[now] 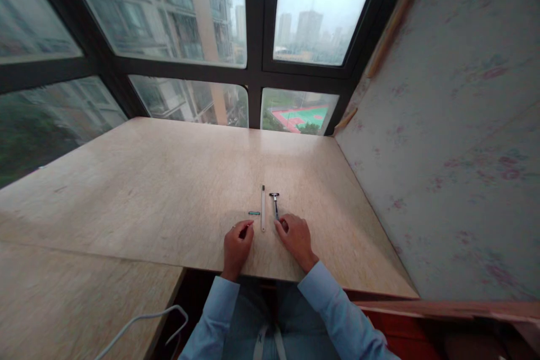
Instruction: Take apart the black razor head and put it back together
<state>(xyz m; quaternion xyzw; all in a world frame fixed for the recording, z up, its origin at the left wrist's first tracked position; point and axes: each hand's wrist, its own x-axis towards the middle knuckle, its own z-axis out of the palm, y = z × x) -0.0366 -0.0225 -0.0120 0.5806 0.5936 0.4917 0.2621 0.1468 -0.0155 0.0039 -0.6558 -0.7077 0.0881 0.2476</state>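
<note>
A razor (275, 204) lies on the light tabletop with its head pointing away from me. My right hand (295, 236) is closed around the lower end of its handle, thumb and index finger together there. To the left of the razor lies a slim white stick with a dark tip (263, 211), possibly a toothbrush. Left of that sits a short dark-and-teal bar (253, 213), like a razor cartridge. Just below the bar, my left hand (237, 244) is closed with its fingertips pinched; a tiny reddish spot shows there, too small to name.
The marble-patterned tabletop (169, 180) reaches back to dark-framed windows (253, 76). A floral-papered wall (455, 152) bounds it on the right. At the lower left, a white cable (143, 315) runs across a second surface (63, 292). The table's front edge is close to my lap.
</note>
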